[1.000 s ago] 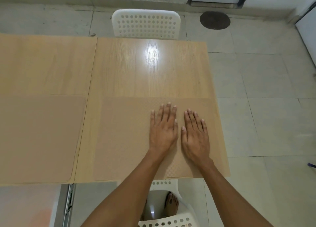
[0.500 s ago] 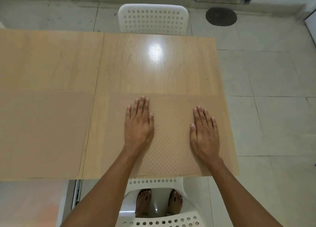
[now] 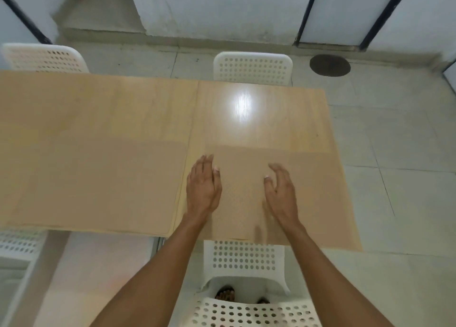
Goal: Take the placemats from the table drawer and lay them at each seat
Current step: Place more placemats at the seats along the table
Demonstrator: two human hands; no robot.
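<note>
Left hand (image 3: 202, 188): nothing is gripped; the fingers are held straight and together over the left part of the right placemat, and contact with it cannot be told.
Right hand (image 3: 281, 191): nothing is held; the fingers are loosely extended and turned on edge over the middle of the same mat.
Right placemat (image 3: 318, 191): a tan rectangle with a fine dotted weave, laid flat at the near right seat, its near edge along the table edge.
Left placemat (image 3: 98, 183): the same tan colour, with a rounded near corner, laid flat just beside the first.
Table (image 3: 148, 109): pale wood grain, marked by a bright glare spot.
Chairs: white perforated ones are seen at the far side (image 3: 253, 67) and under the near edge (image 3: 244, 257).
</note>
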